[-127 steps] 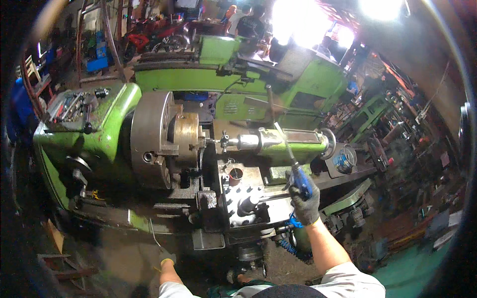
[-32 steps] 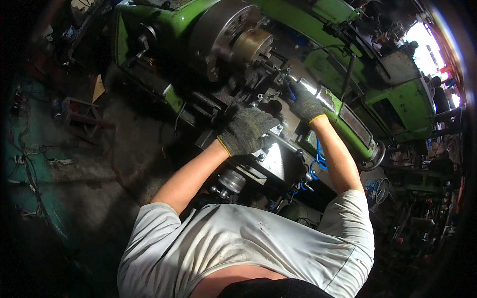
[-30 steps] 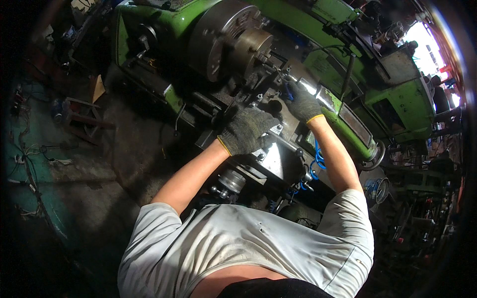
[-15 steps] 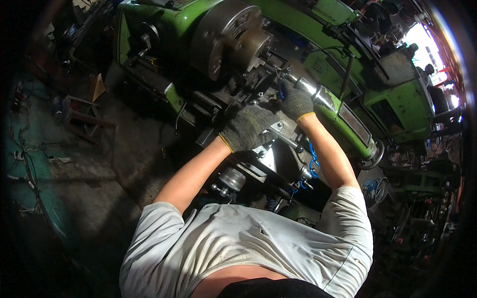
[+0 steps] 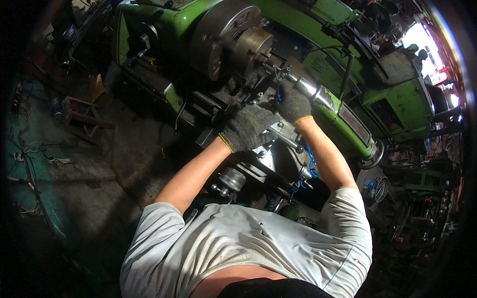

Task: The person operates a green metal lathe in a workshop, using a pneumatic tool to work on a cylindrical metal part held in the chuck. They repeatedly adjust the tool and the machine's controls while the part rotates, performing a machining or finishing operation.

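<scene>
Nearest you is your light shirt [image 5: 253, 236]. Just past it, a round steel hand dial [image 5: 231, 180] sits below the carriage; to its R, a blue coiled hose [image 5: 312, 163] hangs nr your R forearm. Your gloved L hand [image 5: 248, 130] lies palm-down over the carriage top, fingers bent, at the inner end of a steel lever [image 5: 289, 140]; can't tell if it grips, its underside's hidden. Your gloved R hand [image 5: 294, 103] is curled in front of the green tailstock [image 5: 354, 128], pinching a blue tool [image 5: 278, 93], only a bit of which shows, on the near side of the tailstock's steel tip. Up-left of it, apart, is the brassy cylinder [image 5: 256, 43], against the big chuck [image 5: 212, 47]. Farther back: another green machine [image 5: 397, 107].
</scene>
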Available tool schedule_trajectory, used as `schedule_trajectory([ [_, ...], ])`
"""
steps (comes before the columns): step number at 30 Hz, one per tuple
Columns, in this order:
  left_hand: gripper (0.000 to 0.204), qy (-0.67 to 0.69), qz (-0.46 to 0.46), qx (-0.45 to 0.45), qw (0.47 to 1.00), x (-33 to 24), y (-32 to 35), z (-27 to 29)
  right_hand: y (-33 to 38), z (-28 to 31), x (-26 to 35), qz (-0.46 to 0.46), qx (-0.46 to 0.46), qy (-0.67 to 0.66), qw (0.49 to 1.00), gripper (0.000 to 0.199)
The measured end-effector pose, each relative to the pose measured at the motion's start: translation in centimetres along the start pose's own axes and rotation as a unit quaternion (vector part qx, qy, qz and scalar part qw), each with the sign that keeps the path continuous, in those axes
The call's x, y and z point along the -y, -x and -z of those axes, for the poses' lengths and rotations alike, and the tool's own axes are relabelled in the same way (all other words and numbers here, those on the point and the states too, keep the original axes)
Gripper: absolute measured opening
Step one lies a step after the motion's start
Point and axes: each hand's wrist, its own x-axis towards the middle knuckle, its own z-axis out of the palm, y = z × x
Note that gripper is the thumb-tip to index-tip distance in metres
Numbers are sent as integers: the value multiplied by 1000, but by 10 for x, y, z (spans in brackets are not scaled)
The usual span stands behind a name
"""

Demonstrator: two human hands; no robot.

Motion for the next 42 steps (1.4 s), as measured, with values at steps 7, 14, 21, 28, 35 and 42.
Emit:
schedule_trajectory([
  [7, 51, -6, 11, 22, 1000, 0, -1, 2, 0, 2, 3, 10, -5, -5, 1000, 68],
  [14, 50, 2, 13, 24, 1000, -1, -3, 2, -6, 1, -2, 25, -3, 12, 1000, 63],
  [21, 48, 26, 3, -7, 1000, 1, 1, -2, 0, 12, 5, -1, 0, -11, 1000, 49],
  [28, 50, 15, -7, -12, 1000, 1, -1, -2, -6, 19, 9, 35, -30, 21, 999, 42],
  [35, 52, 12, 11, -1, 1000, 0, 1, 2, -13, 16, 13, 32, -1, 39, 999, 40],
  [42, 53, 28, 21, 15, 999, -5, -3, 9, -14, -5, -5, -2, 13, -3, 1000, 55],
])
